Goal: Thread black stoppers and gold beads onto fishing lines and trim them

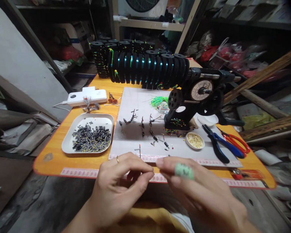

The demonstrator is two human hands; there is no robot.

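My left hand (123,181), with a ring on one finger, is at the table's front edge, its thumb and forefinger pressed together; what they pinch is too small to make out. Close on its right is my right hand (199,187), blurred, with green tape on a finger and its fingertips close together; anything between them is hidden. Just beyond my left hand a small cross-shaped piece (140,149) lies on the white board (128,145). Farther back on the board are several small black parts with wires (143,127). A white tray (65,142) of grey and black pieces stands at the left.
Behind the board a black machine (196,94) stands beside a row of black spools (147,68). Blue-handled pliers (218,142), red-handled scissors (235,142) and a dish of gold beads (195,141) are at the right. A white power bank (87,97) sits back left.
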